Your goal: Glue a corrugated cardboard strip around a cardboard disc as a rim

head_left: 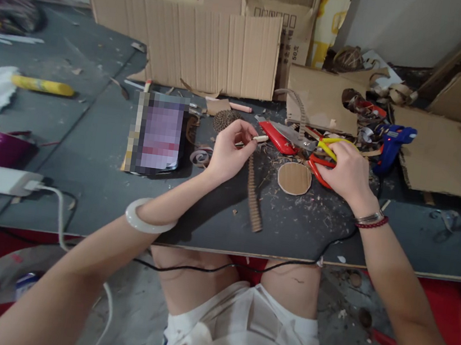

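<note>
My left hand [232, 149] is closed in a pinch around a short pale stick [261, 138], whose end points right. My right hand [348, 171] grips scissors [308, 144] with yellow and red handles; their blades point left towards that stick. A red utility knife [277, 138] lies beneath the blades. Below them rests a round cardboard disc [294, 178]. A corrugated cardboard strip [254, 195] runs down the table from under my left hand. Behind that hand sits a coiled corrugated roll [226, 120], partly hidden.
A phone [161, 135] with a blurred screen lies left of my left hand. A blue glue gun [393, 148] stands at right among cardboard scraps. Cardboard sheets [212, 51] lean at the back. A black cable [200, 270] hangs along the front edge. A yellow tube [43, 85] lies left.
</note>
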`<action>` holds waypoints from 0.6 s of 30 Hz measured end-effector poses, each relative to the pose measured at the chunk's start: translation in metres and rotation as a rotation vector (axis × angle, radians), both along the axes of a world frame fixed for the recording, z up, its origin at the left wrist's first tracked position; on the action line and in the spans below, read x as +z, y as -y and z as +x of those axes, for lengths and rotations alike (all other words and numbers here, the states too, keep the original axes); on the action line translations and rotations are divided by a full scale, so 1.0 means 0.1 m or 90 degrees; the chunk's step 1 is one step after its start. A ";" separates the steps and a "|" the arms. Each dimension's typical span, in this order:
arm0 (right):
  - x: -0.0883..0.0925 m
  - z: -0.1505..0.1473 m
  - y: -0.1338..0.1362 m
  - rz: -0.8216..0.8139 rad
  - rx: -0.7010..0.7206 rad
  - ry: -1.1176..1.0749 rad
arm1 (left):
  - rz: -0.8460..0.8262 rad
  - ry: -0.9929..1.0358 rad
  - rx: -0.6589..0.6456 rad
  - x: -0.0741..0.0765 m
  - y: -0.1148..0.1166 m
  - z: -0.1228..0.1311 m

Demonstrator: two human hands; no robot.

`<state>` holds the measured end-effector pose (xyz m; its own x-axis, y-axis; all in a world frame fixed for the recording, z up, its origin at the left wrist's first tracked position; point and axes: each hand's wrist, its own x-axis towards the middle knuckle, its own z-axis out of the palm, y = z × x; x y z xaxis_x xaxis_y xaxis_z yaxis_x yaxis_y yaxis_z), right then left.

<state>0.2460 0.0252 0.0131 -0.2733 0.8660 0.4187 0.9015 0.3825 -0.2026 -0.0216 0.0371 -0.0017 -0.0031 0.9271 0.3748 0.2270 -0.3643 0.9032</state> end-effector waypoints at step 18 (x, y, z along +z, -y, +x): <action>0.07 0.01 0.03 0.068 -0.043 -0.083 | 0.082 -0.198 0.031 0.07 0.04 -0.03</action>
